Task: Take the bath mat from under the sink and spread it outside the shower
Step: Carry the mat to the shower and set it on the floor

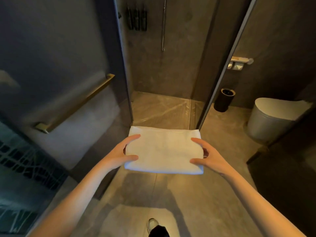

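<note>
A shoe (152,224) stands on the floor (196,202) at 6 o'clock. Above it, the folded white bath mat (162,149) is held level in the air at centre. The left hand (119,154) clamps its 9 o'clock edge, fingers (132,137) closed on top; the right hand (207,155) clamps the 3 o'clock edge likewise. The shower (162,108) opens at 12 o'clock, the toilet (273,120) at 2 o'clock

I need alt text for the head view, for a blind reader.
Two bare hands, left hand and right hand, hold a folded white terry bath mat by its sides above the brown floor, facing the open shower stall; a white toilet stands right.
</note>
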The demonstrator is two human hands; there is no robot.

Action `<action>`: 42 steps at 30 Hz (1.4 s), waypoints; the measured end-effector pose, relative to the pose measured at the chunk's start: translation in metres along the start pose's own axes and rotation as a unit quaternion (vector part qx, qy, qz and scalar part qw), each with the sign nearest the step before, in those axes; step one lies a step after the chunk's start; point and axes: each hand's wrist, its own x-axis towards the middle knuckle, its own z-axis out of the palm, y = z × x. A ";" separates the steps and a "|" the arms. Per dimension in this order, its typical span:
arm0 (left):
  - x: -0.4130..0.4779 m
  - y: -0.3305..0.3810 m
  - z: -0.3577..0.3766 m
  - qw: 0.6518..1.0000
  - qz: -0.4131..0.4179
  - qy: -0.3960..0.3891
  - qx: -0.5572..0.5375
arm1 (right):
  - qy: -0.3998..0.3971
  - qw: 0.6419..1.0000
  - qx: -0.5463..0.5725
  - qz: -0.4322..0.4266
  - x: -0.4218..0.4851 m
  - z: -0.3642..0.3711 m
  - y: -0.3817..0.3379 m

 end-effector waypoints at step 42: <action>0.246 -0.283 -0.037 0.993 -0.108 -0.045 0.032 | 0.026 0.987 0.045 0.149 0.248 0.117 0.241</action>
